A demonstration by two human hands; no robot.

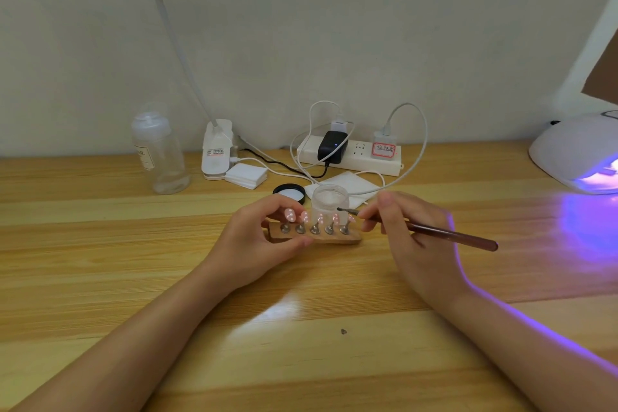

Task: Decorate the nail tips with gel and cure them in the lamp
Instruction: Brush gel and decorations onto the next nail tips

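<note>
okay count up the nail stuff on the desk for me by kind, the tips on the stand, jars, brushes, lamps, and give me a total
Nail tips on the wooden stand: 5
Open gel jar: 1
Black jar lid: 1
Brush, held in the right hand: 1
Curing lamp, glowing violet: 1
Clear bottle: 1
Total: 10

red-framed label on power strip (349, 157), label on clear bottle (160, 157), print on lamp clamp (216, 150), none legible
</note>
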